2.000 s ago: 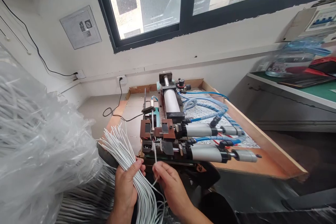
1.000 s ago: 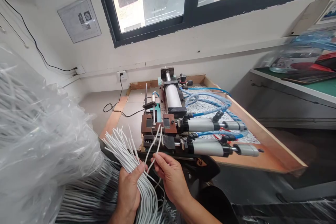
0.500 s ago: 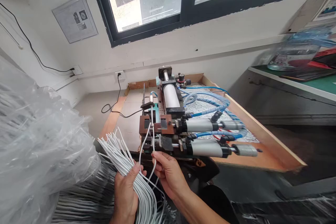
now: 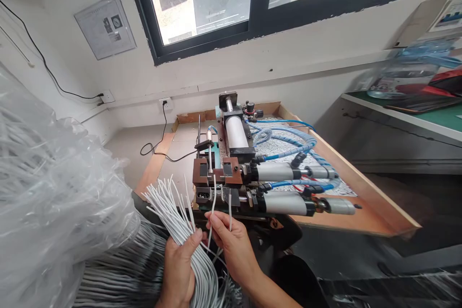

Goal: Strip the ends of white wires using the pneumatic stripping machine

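Note:
A thick bundle of thin white cables (image 4: 200, 262) lies in my left hand (image 4: 177, 267), whose fingers and thumb wrap round it below the loose ends. My right hand (image 4: 231, 243) pinches a single white cable (image 4: 214, 195) between thumb and forefinger. This cable points up, its tip in front of the brown jaw blocks (image 4: 200, 172) of a pneumatic machine (image 4: 235, 132). A second cable end (image 4: 230, 211) sticks up behind the fingers of the same hand. Both hands are close together, just in front of the machine's lower dark jaws (image 4: 231, 197).
Clear plastic wrapping (image 4: 90, 173) covers a large pile of cables (image 4: 119, 269) on my left. Silver cylinders (image 4: 283, 203) and blue air hoses (image 4: 306, 142) reach to the right. A wooden border (image 4: 361, 180) edges the bench. A green-topped shelf (image 4: 426, 118) stands at far right.
The pinched cable's tip, formerly up between the brown jaws, now shows in front of them. Another cable end now stands upright behind my right fingers. My left hand has shifted slightly right with the bundle.

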Demonstrator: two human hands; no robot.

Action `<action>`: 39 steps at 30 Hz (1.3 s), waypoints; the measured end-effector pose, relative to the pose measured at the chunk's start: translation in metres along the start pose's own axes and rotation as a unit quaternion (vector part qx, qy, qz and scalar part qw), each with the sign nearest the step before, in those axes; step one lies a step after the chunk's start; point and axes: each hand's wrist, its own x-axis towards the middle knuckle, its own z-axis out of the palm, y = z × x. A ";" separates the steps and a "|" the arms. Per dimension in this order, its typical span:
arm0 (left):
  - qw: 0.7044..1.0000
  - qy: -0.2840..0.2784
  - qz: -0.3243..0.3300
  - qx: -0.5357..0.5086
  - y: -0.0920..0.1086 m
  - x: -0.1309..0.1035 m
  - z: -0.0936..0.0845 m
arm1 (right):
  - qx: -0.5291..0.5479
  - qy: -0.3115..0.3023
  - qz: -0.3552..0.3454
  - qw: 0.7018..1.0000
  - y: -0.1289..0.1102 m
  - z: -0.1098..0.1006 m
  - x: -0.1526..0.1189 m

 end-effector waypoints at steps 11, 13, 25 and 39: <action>0.997 0.043 -0.042 -0.039 0.000 0.000 0.002 | 0.047 0.023 0.042 0.998 -0.005 -0.001 0.011; 0.997 0.043 -0.046 -0.039 0.000 0.000 0.002 | 0.060 0.028 0.065 0.996 -0.008 0.000 0.012; 0.999 -0.046 0.011 0.013 0.001 -0.002 0.003 | -0.020 -0.089 0.026 0.995 0.000 -0.001 0.001; 0.999 0.007 -0.029 -0.023 0.008 -0.003 0.005 | 0.055 0.020 0.053 0.997 -0.003 -0.007 0.002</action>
